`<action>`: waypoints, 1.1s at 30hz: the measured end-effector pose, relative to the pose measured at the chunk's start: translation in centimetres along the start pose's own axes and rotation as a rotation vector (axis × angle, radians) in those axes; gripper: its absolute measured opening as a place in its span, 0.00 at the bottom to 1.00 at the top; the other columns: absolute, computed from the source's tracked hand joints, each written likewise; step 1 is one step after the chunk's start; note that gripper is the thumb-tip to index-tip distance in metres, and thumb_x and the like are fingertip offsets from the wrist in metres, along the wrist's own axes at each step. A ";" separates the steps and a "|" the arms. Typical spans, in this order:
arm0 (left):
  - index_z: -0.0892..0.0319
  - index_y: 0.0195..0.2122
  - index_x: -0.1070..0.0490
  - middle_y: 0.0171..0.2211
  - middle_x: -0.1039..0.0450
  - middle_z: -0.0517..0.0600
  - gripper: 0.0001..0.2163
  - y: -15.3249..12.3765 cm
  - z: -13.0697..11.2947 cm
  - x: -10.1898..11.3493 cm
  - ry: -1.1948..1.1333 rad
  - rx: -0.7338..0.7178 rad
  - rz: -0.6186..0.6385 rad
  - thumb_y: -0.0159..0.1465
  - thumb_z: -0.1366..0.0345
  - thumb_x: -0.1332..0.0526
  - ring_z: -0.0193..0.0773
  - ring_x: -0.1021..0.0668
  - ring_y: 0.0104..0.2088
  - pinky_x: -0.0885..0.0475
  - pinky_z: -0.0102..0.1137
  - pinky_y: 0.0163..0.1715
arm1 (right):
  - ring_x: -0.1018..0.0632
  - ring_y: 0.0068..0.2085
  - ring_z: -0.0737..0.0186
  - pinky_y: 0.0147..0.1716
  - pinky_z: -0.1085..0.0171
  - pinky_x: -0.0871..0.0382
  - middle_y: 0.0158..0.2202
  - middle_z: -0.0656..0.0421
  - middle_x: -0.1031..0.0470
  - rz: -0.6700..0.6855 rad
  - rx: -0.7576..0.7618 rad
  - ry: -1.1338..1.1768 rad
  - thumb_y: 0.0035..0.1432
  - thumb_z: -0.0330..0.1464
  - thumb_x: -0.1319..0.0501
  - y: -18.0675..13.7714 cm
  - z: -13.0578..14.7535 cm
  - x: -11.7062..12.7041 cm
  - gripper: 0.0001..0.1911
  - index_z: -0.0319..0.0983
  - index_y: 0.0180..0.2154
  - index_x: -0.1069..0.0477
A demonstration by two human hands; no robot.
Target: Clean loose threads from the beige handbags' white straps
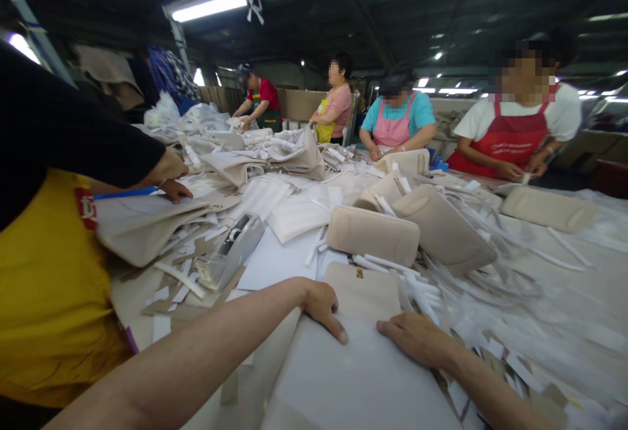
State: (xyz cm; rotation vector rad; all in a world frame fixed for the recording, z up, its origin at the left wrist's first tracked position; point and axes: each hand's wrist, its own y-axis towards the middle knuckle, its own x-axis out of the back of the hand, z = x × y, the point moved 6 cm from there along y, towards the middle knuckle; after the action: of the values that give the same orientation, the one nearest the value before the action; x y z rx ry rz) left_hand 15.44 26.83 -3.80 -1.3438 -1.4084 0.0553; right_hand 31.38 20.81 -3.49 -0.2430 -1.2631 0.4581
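A beige handbag (363,289) with a small gold clasp lies flat before me. A smooth white sheet (358,377) covers its near part. At the left edge, my left hand (321,305) is closed with its thumb pressed on the sheet and its other fingers curled over the side. My right hand (417,337) grips the opposite edge, thumb pointing inward; its remaining fingers are partly hidden.
Several beige bags (373,235) and white tubes (424,296) are heaped beyond my hands. A tape dispenser (230,250) stands left among paper scraps. A co-worker in a yellow apron (53,286) leans in closely from the left. Other people work across the table.
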 end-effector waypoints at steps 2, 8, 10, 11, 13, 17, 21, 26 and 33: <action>0.60 0.42 0.29 0.40 0.26 0.57 0.37 -0.3 0.2 -0.2 -0.011 -0.006 0.011 0.41 0.34 0.43 0.48 0.24 0.38 0.29 0.37 0.36 | 0.26 0.43 0.52 0.43 0.57 0.39 0.39 0.50 0.23 0.002 0.011 0.047 0.60 0.48 0.63 -0.1 -0.2 0.1 0.32 0.39 0.33 0.25; 0.60 0.49 0.32 0.46 0.28 0.60 0.44 -1.4 0.5 -0.5 0.023 0.045 -0.023 0.38 0.31 0.44 0.53 0.26 0.44 0.31 0.42 0.42 | 0.26 0.43 0.48 0.44 0.53 0.41 0.37 0.50 0.24 -0.051 -0.043 0.021 0.57 0.53 0.59 -0.4 -1.2 -0.5 0.32 0.39 0.33 0.26; 0.59 0.49 0.32 0.47 0.29 0.60 0.45 -1.6 0.6 -0.5 0.018 0.070 -0.049 0.37 0.31 0.45 0.54 0.26 0.44 0.31 0.43 0.43 | 0.28 0.44 0.47 0.47 0.51 0.43 0.38 0.49 0.24 -0.066 -0.059 0.025 0.54 0.56 0.57 -0.7 -1.3 -0.8 0.33 0.38 0.36 0.27; 0.59 0.49 0.32 0.47 0.29 0.60 0.45 -1.7 0.7 -0.5 0.012 0.073 -0.059 0.37 0.31 0.45 0.54 0.26 0.45 0.31 0.43 0.44 | 0.28 0.45 0.46 0.48 0.50 0.45 0.39 0.49 0.25 -0.069 -0.062 0.032 0.52 0.57 0.55 -0.9 -1.4 -0.8 0.33 0.38 0.38 0.28; 0.59 0.50 0.33 0.48 0.30 0.60 0.45 -1.6 0.8 -0.6 -0.002 0.065 -0.061 0.37 0.31 0.44 0.54 0.26 0.45 0.31 0.42 0.44 | 0.30 0.47 0.46 0.50 0.49 0.47 0.42 0.50 0.26 -0.066 -0.067 0.048 0.49 0.59 0.53 -1.3 -1.3 -0.7 0.35 0.39 0.42 0.31; 0.59 0.50 0.32 0.48 0.30 0.60 0.45 -1.1 1.0 -0.8 -0.016 0.042 -0.004 0.37 0.31 0.44 0.53 0.26 0.45 0.31 0.42 0.44 | 0.30 0.48 0.45 0.51 0.48 0.47 0.43 0.49 0.26 -0.027 -0.087 0.074 0.47 0.60 0.51 -1.6 -1.1 -0.3 0.37 0.39 0.46 0.34; 0.60 0.50 0.32 0.48 0.29 0.60 0.46 -0.9 1.4 -0.9 -0.038 0.056 0.030 0.36 0.31 0.44 0.53 0.26 0.45 0.31 0.43 0.44 | 0.29 0.46 0.49 0.48 0.53 0.42 0.41 0.52 0.26 -0.031 -0.086 0.217 0.53 0.56 0.57 -0.9 -2.1 -0.9 0.31 0.40 0.41 0.33; 0.58 0.49 0.32 0.48 0.29 0.59 0.45 -1.0 1.5 -0.8 -0.020 0.068 -0.010 0.36 0.31 0.44 0.52 0.26 0.45 0.31 0.41 0.44 | 0.29 0.46 0.55 0.48 0.60 0.41 0.41 0.56 0.27 -0.106 -0.050 0.371 0.58 0.50 0.62 -0.2 -4.0 -2.4 0.27 0.42 0.36 0.31; 0.56 0.46 0.31 0.46 0.29 0.58 0.39 -2.0 0.7 -0.2 0.062 0.071 -0.187 0.40 0.33 0.44 0.54 0.28 0.46 0.37 0.45 0.48 | 0.29 0.46 0.54 0.45 0.60 0.38 0.46 0.53 0.29 -0.002 -0.080 0.408 0.50 0.48 0.45 -1.2 -4.2 -2.7 0.28 0.39 0.49 0.37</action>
State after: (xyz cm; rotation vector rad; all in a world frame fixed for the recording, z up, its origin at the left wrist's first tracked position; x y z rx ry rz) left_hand 13.54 26.42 -2.82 -1.1418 -1.4600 -0.0601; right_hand 34.99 18.79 -6.51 -0.3826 -0.8825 0.3350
